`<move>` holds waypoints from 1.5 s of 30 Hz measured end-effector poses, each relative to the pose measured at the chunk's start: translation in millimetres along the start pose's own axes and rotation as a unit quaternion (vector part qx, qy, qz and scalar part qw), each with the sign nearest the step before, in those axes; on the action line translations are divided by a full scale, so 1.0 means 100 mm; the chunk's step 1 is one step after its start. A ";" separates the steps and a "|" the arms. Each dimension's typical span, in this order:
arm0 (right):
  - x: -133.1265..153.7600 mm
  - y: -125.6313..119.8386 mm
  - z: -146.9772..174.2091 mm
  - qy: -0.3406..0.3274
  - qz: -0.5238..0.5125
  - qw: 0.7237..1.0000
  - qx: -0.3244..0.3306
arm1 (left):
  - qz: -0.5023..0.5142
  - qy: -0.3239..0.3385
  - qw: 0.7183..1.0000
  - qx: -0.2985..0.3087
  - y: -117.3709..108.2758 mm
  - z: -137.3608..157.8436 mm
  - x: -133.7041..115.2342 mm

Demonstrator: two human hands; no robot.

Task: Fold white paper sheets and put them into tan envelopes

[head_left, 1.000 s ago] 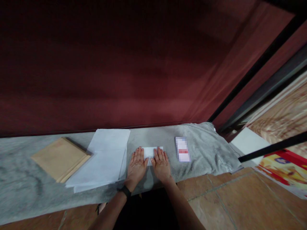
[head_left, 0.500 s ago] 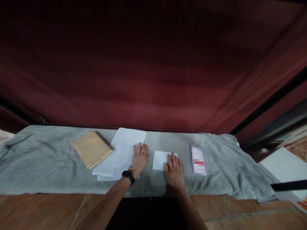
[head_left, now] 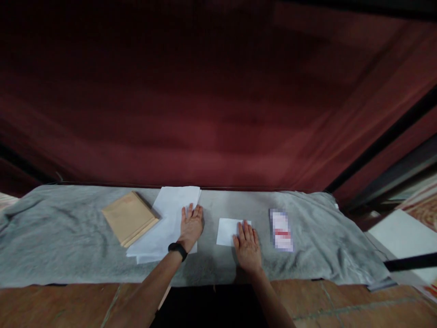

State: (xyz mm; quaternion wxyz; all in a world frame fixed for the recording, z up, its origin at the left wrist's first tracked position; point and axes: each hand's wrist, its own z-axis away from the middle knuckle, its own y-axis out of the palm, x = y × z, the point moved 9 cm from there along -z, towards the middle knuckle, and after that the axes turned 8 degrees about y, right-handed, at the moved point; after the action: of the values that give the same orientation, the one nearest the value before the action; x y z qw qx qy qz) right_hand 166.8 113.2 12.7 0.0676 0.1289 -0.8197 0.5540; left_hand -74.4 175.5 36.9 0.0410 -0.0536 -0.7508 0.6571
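Note:
My left hand (head_left: 191, 224), with a dark band on its wrist, lies flat on the right side of a stack of large white paper sheets (head_left: 167, 223). Its fingers are stretched out and a little apart. Over a smaller white folded-looking paper (head_left: 226, 231) rests my right hand (head_left: 248, 246), fingers extended and covering the paper's right part. Left of the sheets, a stack of brown envelopes (head_left: 129, 216) overlaps their edge. A blurred pinkish-white packet with a red band (head_left: 282, 233) lies to the right of my right hand.
A grey cloth (head_left: 68, 232) covers the long low surface under everything. Behind it rises a dark red fabric wall (head_left: 218, 136). A black bar (head_left: 385, 136) slants at the right, near a white panel (head_left: 403, 234). Tiled floor (head_left: 307, 298) shows in front.
My left hand and the white sheets beneath it have shifted slightly left, the sheets sliding further against the envelopes. My right hand stays on the small paper.

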 end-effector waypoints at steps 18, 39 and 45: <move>0.01 -0.01 -0.11 0.034 -0.017 0.997 0.060 | 0.071 0.158 0.983 -0.066 0.23 0.33 -1.39; 0.02 -0.08 0.02 0.045 -0.051 0.996 0.062 | 0.064 0.195 0.975 -0.088 0.24 0.43 -1.48; -0.19 -0.11 0.08 0.048 -0.025 0.998 0.017 | 0.051 0.156 0.981 -0.102 0.25 0.48 -1.17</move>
State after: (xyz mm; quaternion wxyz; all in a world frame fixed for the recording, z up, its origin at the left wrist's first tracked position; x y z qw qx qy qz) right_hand 189.0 104.1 14.8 0.1186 0.1242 -0.8022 0.5718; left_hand 36.3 115.7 6.5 0.1182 -0.1970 -0.7948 0.5618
